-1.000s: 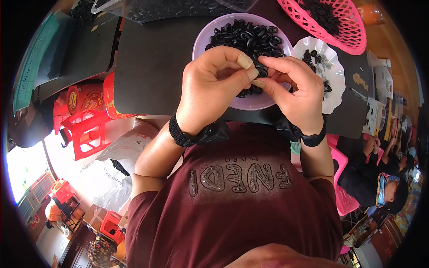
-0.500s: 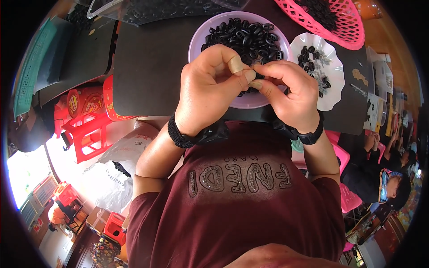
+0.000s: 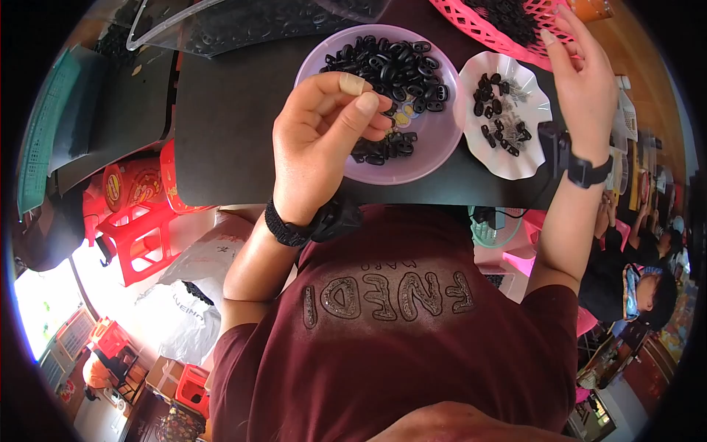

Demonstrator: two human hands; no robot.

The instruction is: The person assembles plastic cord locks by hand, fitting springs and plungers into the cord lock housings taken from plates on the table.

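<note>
My left hand (image 3: pixel 317 144) hovers over the left side of a lilac bowl (image 3: pixel 303 79), its fingers curled and the thumb against them. What it holds, if anything, is hidden; one finger has a tan wrap round it. In the bowl lies a heap of black oval plastic pieces (image 3: pixel 398 62) with holes. At upper right, my right hand (image 3: pixel 589 92) is open beside the rim of a pink lattice basket (image 3: pixel 508 50), thumb and fingers apart. Black parts (image 3: pixel 508 18) fill that basket. Between my hands stands a white wavy-edged plate (image 3: pixel 535 81) with small black pieces and thin, pale bits.
A clear bin (image 3: pixel 243 33) of black parts sits at the far left of the dark table (image 3: pixel 236 132). Red stools (image 3: pixel 136 236) and a white plastic sack (image 3: pixel 180 317) stand on the floor at left. At right, other people (image 3: pixel 641 291) sit along the tables.
My hands have parted from their shared pinch over the bowl. The right one has moved up and right to the pink basket; the left stays over the bowl. The view has shifted slightly.
</note>
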